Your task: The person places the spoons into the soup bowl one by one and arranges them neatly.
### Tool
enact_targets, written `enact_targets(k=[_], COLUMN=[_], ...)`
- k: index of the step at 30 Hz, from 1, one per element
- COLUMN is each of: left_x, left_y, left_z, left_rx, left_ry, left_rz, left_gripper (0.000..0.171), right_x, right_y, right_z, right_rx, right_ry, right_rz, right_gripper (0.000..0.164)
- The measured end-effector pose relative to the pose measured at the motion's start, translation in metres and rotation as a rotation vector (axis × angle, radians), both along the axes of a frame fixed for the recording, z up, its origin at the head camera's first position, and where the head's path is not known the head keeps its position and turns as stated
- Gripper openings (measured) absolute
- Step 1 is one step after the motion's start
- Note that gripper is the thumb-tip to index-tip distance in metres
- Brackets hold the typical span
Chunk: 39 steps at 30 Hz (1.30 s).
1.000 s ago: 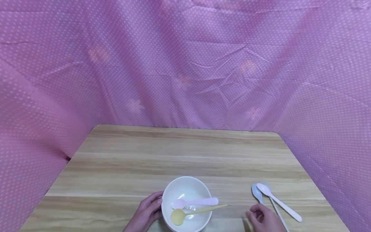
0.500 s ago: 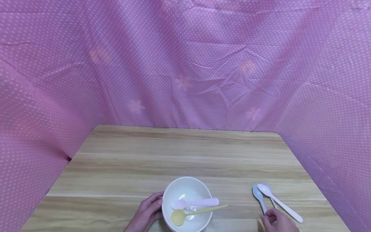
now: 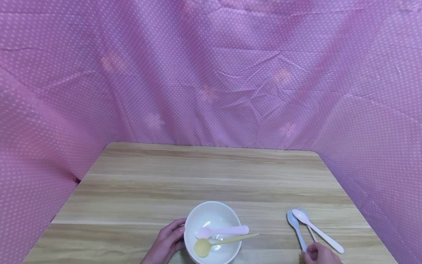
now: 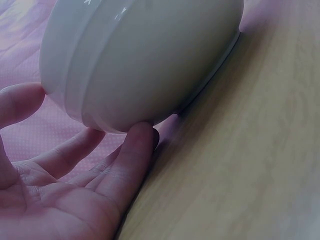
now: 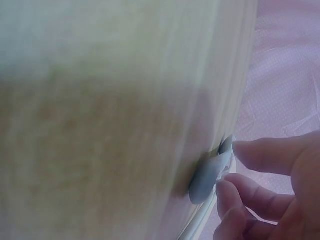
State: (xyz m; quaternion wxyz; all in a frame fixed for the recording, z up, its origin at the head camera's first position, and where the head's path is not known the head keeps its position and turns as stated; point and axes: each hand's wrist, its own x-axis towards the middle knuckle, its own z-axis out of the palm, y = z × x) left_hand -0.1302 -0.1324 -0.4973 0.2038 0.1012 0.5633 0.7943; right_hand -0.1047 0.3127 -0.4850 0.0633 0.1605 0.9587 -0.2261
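A white bowl (image 3: 211, 211) stands at the table's near edge. My left hand (image 3: 165, 240) rests its fingertips on the bowl's left side; in the left wrist view the fingers (image 4: 137, 150) are nearly straight against the wall. Inside the bowl lean a pink spoon (image 3: 227, 230) and a yellow spoon (image 3: 202, 247), handles over the right rim. At the right, my right hand (image 3: 320, 255) pinches the handle end of a blue spoon (image 3: 298, 233). Thumb and curled fingers meet at that handle (image 5: 205, 180) in the right wrist view.
Right of the blue spoon lies a white spoon (image 3: 324, 236), crossing over another pale spoon (image 3: 311, 233) that is partly hidden. The wooden table (image 3: 197, 176) extends back to a pink dotted cloth (image 3: 211, 91) that hangs at the back and sides.
My right hand has moved right and toward the table's near edge, down along the blue spoon to its handle end. The left hand and bowl have stayed put.
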Motion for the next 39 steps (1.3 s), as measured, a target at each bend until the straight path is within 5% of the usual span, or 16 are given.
enact_targets(k=[39], left_x=[0.0015], left_y=[0.0001], left_z=[0.0011], left_rx=[0.024], left_ry=[0.003], left_rz=[-0.008], left_gripper=[0.053], right_x=[0.0034], right_y=[-0.0011], right_z=[0.0021], right_rx=[0.020], right_ry=[0.013], right_rz=[-0.003], right_gripper=[0.023])
